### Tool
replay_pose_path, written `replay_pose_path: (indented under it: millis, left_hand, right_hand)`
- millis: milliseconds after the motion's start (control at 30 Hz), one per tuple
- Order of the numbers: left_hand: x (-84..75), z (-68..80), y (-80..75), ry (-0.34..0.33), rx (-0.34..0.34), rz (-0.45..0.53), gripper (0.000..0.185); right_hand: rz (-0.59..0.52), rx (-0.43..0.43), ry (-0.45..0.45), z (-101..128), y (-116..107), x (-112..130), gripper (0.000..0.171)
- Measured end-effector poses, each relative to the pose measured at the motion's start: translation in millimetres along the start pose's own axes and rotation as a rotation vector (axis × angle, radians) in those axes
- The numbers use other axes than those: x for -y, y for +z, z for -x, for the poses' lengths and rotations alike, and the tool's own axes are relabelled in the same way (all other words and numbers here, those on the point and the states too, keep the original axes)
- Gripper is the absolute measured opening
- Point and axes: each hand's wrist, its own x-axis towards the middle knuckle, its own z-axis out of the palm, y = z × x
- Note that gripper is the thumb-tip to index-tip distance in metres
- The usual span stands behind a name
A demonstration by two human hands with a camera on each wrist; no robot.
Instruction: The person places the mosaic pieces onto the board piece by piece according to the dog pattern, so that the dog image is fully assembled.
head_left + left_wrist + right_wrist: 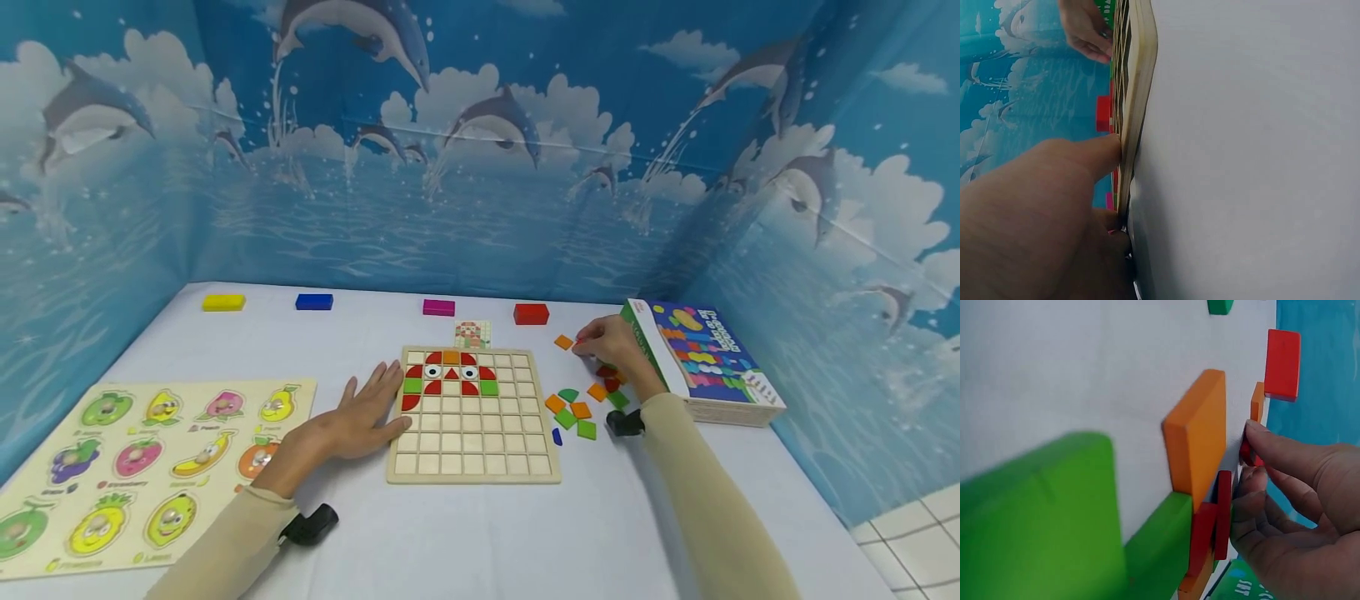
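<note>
My left hand (362, 419) lies with fingers extended along the left edge of a wooden grid board (474, 478), its thumb touching the edge in the left wrist view. Red, green, orange and eye-printed tiles fill part of the board's upper rows. To the board's right, my right hand (617, 348) pinches a small red tile (1246, 449) between thumb and fingers, close to the table; its full shape is hidden. Beside this hand lie loose tiles, among them an orange square (563, 342), a green square (587, 429) and a blue piece (557, 437).
Behind the board lies a small pattern card (472, 334). Yellow (223, 302), blue (314, 302), magenta (438, 307) and red (531, 314) blocks line the back. A fruit puzzle board (161, 467) lies left, a boxed game (705, 358) right. A dolphin-print curtain (450, 208) encloses the table.
</note>
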Motion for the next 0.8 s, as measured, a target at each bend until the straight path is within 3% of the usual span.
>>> replay_pose_path:
  millis: [167,267,567,700,800]
  left_hand:
    - [-3.1,0.2,-1.4,0.014,0.002,0.006,0.089]
    - [-2.8,0.7,-1.5,0.012,0.004,0.006,0.089]
    - [-1.5,4.4,-2.1,0.007,0.000,0.013,0.091]
    - [-1.4,2.2,-0.8,-0.003,0.002,0.007,0.091]
    - [0.1,-1.0,1.7,-0.016,0.006,-0.008,0.090]
  right_hand:
    - [0.001,-0.042,-0.101,9,-2,4,0.018]
    - [-0.034,-0.005,-0.167,22,2,19,0.016]
    - [-0.308,0.355,-0.433,69,47,86,0.012]
    - [-0.389,0.498,-0.442,85,66,106,0.012]
    - [-0.423,0.553,-0.451,91,79,113,0.012]
